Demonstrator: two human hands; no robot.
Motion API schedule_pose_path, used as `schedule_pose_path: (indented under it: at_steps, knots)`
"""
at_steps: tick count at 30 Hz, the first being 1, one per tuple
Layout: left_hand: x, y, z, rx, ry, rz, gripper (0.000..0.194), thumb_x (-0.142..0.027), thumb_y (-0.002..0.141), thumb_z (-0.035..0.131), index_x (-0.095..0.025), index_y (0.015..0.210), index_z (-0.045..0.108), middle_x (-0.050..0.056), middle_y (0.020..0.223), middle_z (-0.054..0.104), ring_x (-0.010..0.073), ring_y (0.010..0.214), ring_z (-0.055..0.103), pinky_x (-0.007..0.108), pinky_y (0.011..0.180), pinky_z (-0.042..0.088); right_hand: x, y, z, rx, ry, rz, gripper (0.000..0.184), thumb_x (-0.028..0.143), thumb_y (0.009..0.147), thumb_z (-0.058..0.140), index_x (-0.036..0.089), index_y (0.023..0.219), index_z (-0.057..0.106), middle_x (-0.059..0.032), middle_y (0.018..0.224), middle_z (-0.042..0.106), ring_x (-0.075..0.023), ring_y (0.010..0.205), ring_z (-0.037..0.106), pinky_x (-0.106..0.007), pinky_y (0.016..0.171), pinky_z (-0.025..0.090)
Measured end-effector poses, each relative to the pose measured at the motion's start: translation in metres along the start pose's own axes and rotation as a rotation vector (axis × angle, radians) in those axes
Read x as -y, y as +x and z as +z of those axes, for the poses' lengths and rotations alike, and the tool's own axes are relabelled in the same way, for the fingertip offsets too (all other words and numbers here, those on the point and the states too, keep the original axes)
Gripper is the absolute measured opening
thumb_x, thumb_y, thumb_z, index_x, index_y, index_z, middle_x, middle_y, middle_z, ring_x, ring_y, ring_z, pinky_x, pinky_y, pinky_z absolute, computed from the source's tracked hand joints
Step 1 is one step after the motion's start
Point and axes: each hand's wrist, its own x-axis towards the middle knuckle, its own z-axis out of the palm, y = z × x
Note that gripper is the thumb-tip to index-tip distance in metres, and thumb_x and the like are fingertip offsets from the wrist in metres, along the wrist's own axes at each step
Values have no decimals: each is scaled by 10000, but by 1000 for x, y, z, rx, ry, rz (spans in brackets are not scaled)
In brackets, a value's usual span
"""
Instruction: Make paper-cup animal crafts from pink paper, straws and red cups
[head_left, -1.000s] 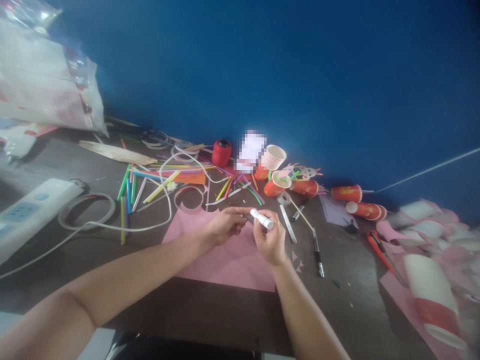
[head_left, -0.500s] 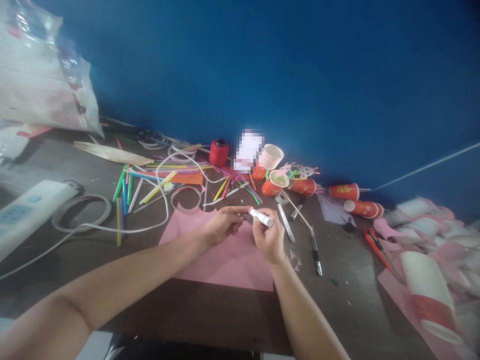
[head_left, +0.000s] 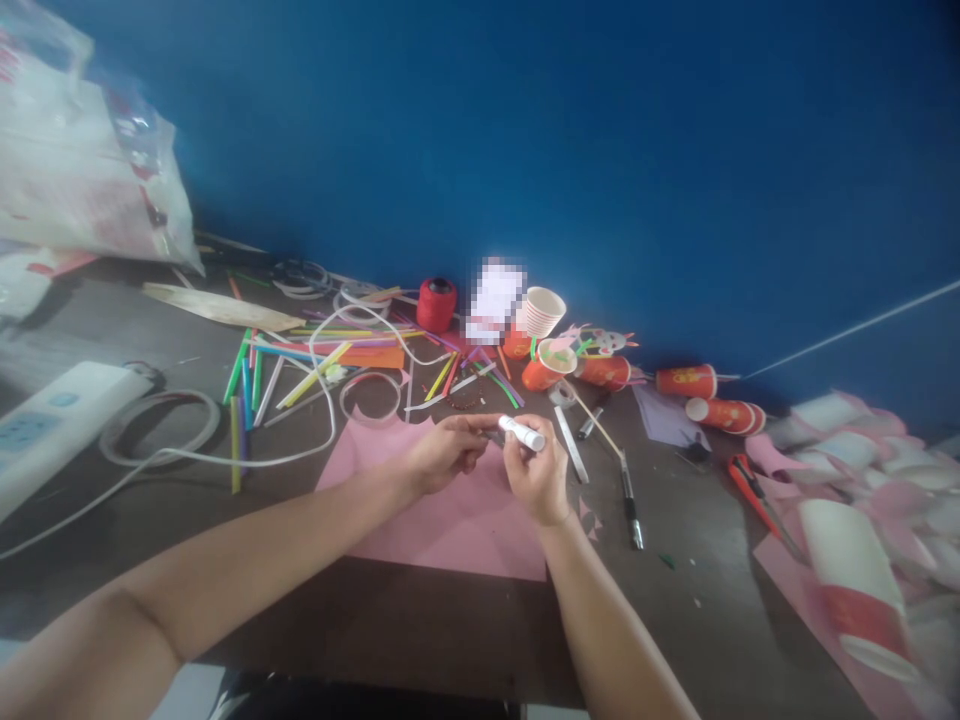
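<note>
My right hand (head_left: 540, 478) is closed round a slim white tube (head_left: 523, 434), which looks like a marker or a small glue tube. The tube tilts, its far end pointing up and to the left towards my left hand (head_left: 448, 452). The left fingers are curled, with the index finger reaching to the tube's tip. Something dark and small shows between the two hands; whether the left fingers pinch it is too blurred to make out. Below both hands lies a pink sheet of paper (head_left: 457, 535), flat on the dark table.
Colourful straws (head_left: 322, 375), a white cable (head_left: 262, 462) and tape rolls lie left, near a power strip (head_left: 45, 425). Red paper cups (head_left: 550, 365) and a red thread spool (head_left: 436, 305) stand behind. On the right are a pen (head_left: 630, 505), a red utility knife (head_left: 757, 495) and piled cups.
The view has shifted very slightly. Both hands and the white tube keep nearly the same position, with the left index finger still at the tube's tip.
</note>
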Motion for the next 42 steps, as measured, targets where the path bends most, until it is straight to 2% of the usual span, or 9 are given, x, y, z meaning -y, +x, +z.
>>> schedule_pose_path:
  at_steps: [5, 12, 18, 24, 28, 32, 35, 39, 42]
  knots:
    - [0, 0, 0, -31, -25, 0, 413, -77, 650, 591, -140, 1054, 654, -52, 584, 438, 26, 426, 330, 209, 405, 193, -1, 1, -1, 3, -5, 10, 111, 227, 843, 502, 177, 940, 519, -35, 807, 595, -115, 574, 520, -245, 569, 450]
    - [-3, -2, 3, -82, -63, -45, 438, -56, 623, 587, -131, 1050, 647, -51, 604, 434, 17, 414, 316, 200, 405, 191, 0, -1, 0, 39, 3, 8, 111, 226, 839, 500, 173, 935, 521, -42, 812, 599, -127, 608, 546, -246, 582, 448]
    - [-2, -1, 3, 1, -60, -59, 440, -52, 632, 578, -132, 1059, 646, -36, 610, 453, 28, 440, 316, 201, 410, 191, 1, 2, 0, 4, -18, -5, 108, 228, 844, 499, 173, 934, 521, -21, 771, 578, -108, 544, 496, -242, 564, 436]
    - [-2, 0, 2, -56, -117, -64, 436, -43, 632, 569, -127, 1054, 641, -61, 589, 376, 22, 419, 282, 203, 400, 174, -1, 2, 0, 3, -11, 12, 99, 236, 849, 491, 177, 924, 519, -26, 779, 585, -119, 585, 535, -243, 575, 449]
    - [-1, -1, 1, -41, -141, -64, 428, -34, 638, 559, -137, 1044, 650, -52, 614, 403, 20, 429, 263, 201, 409, 187, -1, 1, 1, 20, 5, 0, 118, 239, 846, 494, 176, 942, 521, -43, 810, 599, -131, 620, 553, -249, 586, 458]
    - [-1, -1, 1, 5, -119, -74, 437, -46, 647, 554, -154, 1060, 649, -9, 693, 516, 26, 445, 281, 204, 412, 185, 0, 2, 1, -9, -30, -6, 102, 239, 852, 483, 182, 925, 526, -30, 778, 586, -119, 562, 516, -254, 572, 448]
    - [-2, -2, 2, -8, -120, -78, 447, -55, 646, 559, -154, 1074, 641, 25, 780, 576, 22, 445, 285, 201, 410, 182, -1, 3, 1, -19, -57, 1, 92, 237, 849, 485, 185, 916, 523, -22, 772, 582, -116, 561, 514, -249, 568, 444]
    - [-4, -2, 2, -11, -136, -90, 465, -55, 642, 551, -159, 1089, 628, 45, 896, 593, 10, 432, 282, 199, 401, 175, -3, 2, 0, -13, -37, -2, 86, 227, 844, 496, 183, 914, 517, -25, 788, 590, -121, 599, 540, -243, 579, 450]
    - [-3, -1, 2, -4, -151, -86, 468, -48, 639, 543, -157, 1086, 630, 38, 896, 584, 7, 428, 274, 198, 397, 170, -1, 1, 0, 12, -11, 1, 93, 228, 846, 493, 179, 920, 519, -30, 788, 592, -121, 597, 541, -247, 590, 458]
